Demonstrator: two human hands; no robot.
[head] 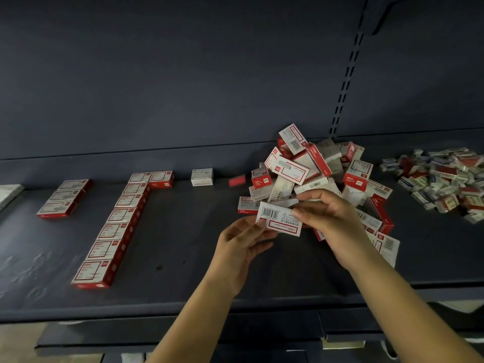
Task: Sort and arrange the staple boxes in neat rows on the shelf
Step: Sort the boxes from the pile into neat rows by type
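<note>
Head view: both hands hold one staple box point(279, 218) up just above the dark shelf point(183, 289), at the near-left foot of the loose pile point(317, 179). Left hand point(241, 247) is under and left of the box, fingers curled, thumb pinching its near-left edge. Right hand point(330, 218) comes in from the right, fingertips pinching the box's right end and far edge. Barcode face is up, long axis roughly left to right, slightly tilted.

Sorted rows lie to the left: long row point(112, 226) running front to back, well apart from the held box; short row point(64, 199) further left. A single white box point(201, 176) and a red box point(237, 180) sit apart between rows and pile. Second heap of smaller boxes point(442, 182) far right.

Judgement: the box must travel left, so the left hand is the nearer carrier. The row boxes also lie long axis left to right, label up, so the held box probably wants flipping over, little turning.
</note>
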